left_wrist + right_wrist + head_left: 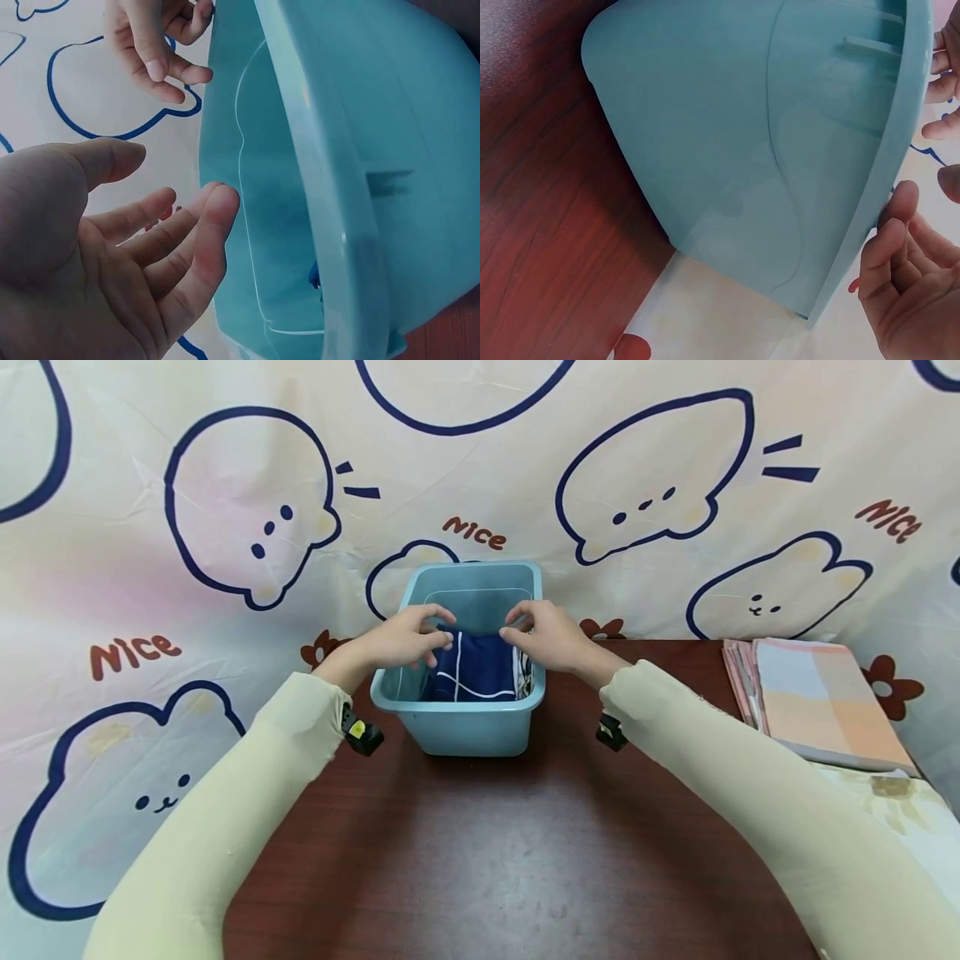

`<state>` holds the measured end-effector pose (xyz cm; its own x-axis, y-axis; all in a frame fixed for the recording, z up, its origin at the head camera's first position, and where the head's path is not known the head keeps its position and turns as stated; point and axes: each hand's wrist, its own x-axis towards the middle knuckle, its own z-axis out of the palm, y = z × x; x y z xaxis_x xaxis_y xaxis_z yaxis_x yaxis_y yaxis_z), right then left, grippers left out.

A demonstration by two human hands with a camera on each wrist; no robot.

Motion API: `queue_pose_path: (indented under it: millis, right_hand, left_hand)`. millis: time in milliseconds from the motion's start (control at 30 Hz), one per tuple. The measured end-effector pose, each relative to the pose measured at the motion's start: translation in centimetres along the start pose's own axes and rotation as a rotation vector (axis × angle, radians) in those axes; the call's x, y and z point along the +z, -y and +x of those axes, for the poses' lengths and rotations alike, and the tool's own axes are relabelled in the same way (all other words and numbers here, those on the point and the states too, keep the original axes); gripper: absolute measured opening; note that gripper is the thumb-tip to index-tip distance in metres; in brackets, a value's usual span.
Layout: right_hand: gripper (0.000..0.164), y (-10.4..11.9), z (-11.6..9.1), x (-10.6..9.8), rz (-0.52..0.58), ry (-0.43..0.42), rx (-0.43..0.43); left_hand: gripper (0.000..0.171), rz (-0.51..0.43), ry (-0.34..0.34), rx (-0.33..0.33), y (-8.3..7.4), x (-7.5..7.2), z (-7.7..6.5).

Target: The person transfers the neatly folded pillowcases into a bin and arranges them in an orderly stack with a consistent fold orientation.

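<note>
Expect light, soft handling from navy cloth (483,668) in blue bin (468,731); pinch opposite edges with left fingers (212,240) and right fingers (877,270), loosely parted, empty.

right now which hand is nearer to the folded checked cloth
Right. The right hand is at the right side of the blue bin, with the folded checked cloth off to its right; the left hand is farther, at the bin's left side.

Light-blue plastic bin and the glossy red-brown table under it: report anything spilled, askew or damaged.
Nothing stands out: the bin stands upright on the table, the navy cloth with white lines lies inside it, and no spill or crack shows.
</note>
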<state>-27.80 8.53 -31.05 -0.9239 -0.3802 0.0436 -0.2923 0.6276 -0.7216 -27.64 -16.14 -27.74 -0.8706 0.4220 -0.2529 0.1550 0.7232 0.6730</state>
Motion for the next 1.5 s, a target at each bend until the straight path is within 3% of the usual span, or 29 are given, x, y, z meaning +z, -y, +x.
queue_pose_path:
  millis: [433, 800, 1200, 1500]
  right_hand:
    - [0.034, 0.0, -1.2, -0.5, 0.101, -0.050, -0.017]
    - [0.033, -0.9, -3.1, -1.3, 0.064, -0.014, 0.005]
    - [0.028, -1.9, -5.9, -2.2, 0.027, -0.009, -0.032]
    - [0.027, -2.6, -7.3, -2.2, 0.059, -0.011, -0.016]
  left_hand:
    - [0.040, 0.008, 0.016, 0.076, -1.4, 1.5, -0.6]
    - [0.038, 0.051, -0.005, 0.133, -2.2, 2.4, -0.7]
    - [0.037, 0.060, -0.001, 0.165, -3.0, 3.6, -0.9]
    - [0.034, -0.042, 0.022, 0.186, -4.2, 4.9, -1.5]
